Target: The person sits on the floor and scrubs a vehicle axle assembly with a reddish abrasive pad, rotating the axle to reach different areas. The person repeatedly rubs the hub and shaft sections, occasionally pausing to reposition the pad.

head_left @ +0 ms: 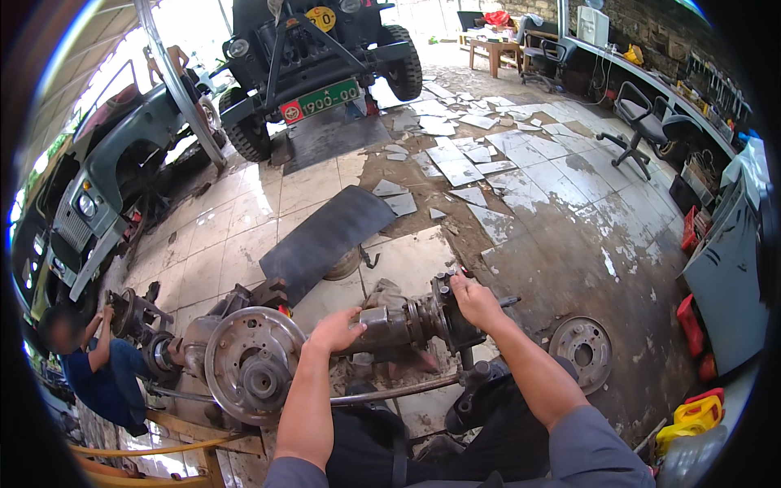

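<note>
A greasy vehicle axle lies across the floor in front of me. My left hand [334, 330] is curled over its thick grey axle tube [384, 327], the thumb pointing right. My right hand [477, 302] grips the top of the dark steering knuckle [457, 319] at the tube's right end, close to some bolt heads; part of its fingers is hidden. Left of my left hand stands a round brake backing plate [254, 364] with a hub at its centre. A long thin steel rod [399, 392] runs below the tube, above my knees.
A second backing plate [581, 353] lies on the floor at right. Beyond the axle rests a black rubber mat [329, 240], with broken tiles [455, 163] farther off. At left a person [106, 366] crouches by the axle's other end. A jeep [309, 65] stands ahead.
</note>
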Tool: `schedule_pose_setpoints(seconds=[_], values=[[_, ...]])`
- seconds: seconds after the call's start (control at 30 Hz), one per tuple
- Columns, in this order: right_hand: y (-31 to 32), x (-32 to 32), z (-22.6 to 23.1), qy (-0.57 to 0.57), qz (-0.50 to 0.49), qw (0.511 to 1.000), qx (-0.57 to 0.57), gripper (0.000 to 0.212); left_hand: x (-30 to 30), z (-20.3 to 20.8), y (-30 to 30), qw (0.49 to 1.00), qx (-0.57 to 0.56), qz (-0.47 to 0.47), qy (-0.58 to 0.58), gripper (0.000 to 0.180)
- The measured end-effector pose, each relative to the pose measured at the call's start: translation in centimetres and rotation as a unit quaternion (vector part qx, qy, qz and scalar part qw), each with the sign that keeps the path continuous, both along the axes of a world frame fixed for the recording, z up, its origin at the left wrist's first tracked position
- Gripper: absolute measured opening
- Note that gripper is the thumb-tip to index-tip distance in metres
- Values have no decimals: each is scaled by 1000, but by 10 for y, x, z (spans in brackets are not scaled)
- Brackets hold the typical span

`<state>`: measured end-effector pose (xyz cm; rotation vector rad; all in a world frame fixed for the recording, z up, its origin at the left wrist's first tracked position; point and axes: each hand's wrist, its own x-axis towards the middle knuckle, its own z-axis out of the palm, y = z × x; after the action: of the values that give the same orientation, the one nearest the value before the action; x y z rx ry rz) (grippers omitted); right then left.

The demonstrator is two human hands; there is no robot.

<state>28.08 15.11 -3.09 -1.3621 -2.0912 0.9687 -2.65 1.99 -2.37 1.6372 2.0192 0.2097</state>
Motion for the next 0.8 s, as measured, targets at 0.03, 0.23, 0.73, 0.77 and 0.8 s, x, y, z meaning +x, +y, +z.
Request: schedule_pose_setpoints(seconds=[0.03, 0.23, 0.73, 0.77, 0.8], values=[[1, 2, 1, -14, 1, 1000, 10, 64, 0, 2, -1, 1000, 2, 2, -2, 55], [19, 28, -23, 86, 17, 995, 44, 43, -2, 2, 0, 999, 24, 3, -31, 54], [15, 35, 2, -49, 142, 986, -75, 59, -1, -4, -1, 999, -11, 20, -25, 54], [11, 34, 2, -83, 147, 983, -72, 65, -1, -5, -1, 999, -8, 18, -26, 54], [5, 34, 1, -117, 152, 979, -70, 71, -2, -7, -1, 1000, -5, 16, -26, 54]])
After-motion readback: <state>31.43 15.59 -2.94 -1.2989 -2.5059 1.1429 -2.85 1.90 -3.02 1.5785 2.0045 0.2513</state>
